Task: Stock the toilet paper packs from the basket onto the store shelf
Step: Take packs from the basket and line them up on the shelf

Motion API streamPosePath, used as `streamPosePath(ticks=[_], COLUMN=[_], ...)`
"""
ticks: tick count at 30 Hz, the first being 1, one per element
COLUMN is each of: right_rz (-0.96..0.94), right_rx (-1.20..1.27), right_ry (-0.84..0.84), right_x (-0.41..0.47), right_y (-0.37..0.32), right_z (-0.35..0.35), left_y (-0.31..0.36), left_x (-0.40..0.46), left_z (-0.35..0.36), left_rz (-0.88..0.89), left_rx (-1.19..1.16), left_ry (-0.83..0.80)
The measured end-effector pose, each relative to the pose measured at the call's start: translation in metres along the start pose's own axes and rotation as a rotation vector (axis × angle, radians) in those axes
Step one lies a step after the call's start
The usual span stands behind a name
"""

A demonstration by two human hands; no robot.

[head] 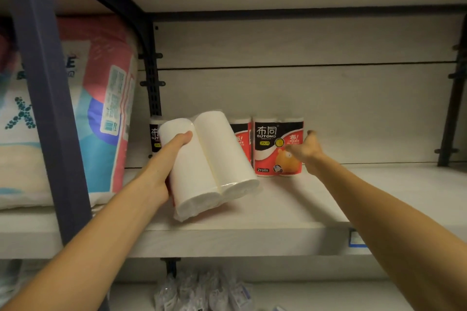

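Pack (212,164) glossy plastic wrap; shelf (290,204) matt pale woodgrain; upright (43,98) metal.

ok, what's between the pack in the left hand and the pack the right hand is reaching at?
Head view: another red toilet paper pack stands there, half hidden behind the held pack and beside the rightmost pack.

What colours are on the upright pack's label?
Black, red and white on the upright pack, head view.

You had dim, warm, even light w/ soft shadows under the upper shelf (252,7). Right hand (307,149) was motion-blurred (fingers smeared). Wide-angle bent the post (45,98) at left; lower edge items (202,293) were out of focus.
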State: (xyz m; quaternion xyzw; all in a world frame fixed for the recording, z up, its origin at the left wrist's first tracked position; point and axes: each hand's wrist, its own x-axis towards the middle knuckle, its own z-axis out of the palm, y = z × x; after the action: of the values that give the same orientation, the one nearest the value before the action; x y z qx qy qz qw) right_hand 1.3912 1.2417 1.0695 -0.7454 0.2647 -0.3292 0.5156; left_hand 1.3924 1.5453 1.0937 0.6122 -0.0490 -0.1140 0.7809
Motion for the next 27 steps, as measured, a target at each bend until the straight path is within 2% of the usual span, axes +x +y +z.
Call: streamPosePath(ticks=[2,5,8,10,13,17,19,22,27], right_rz=[-0.037,-0.097,-0.118,-0.123,-0.131,-0.12,-0.11,-0.104,-0.095], right_rx=[-0.011,-0.02,-0.005,0.008,0.053,0.09,0.096,0.114,0.094], right_ry=[0.006,0.01,-0.038,-0.058,-0.082,-0.134,-0.164,-0.2,-0.262], right_x=[-0.002,-0.011,-0.023,-0.032,-0.048,-0.064,-0.07,-0.081,-0.097], right_y=[-0.001,-0.005,-0.011,-0.015,-0.02,-0.014,-0.008,0.0,0.015], right_z=[-0.004,-0.019,-0.041,-0.058,-0.085,-0.121,-0.137,-0.161,-0.195], left_y=[-0.002,0.003,0.002,-0.002,-0.013,-0.036,-0.049,-0.067,-0.091], left_x=[-0.013,-0.027,-0.042,-0.051,-0.063,-0.076,-0.078,-0.085,-0.102], left_z=[0.003,0.018,0.037,0.047,0.058,0.067,0.072,0.081,0.096], left_rz=[0.045,0.166,0.375,0.601,1.009,1.623,1.834,1.949,2.036], left_rx=[-0.03,-0.072,-0.002,0.123,0.464,0.888,1.07,1.211,1.225], left_ry=[-0.036,0.009,0.05,0.082,0.108,-0.106,-0.121,-0.05,-0.029])
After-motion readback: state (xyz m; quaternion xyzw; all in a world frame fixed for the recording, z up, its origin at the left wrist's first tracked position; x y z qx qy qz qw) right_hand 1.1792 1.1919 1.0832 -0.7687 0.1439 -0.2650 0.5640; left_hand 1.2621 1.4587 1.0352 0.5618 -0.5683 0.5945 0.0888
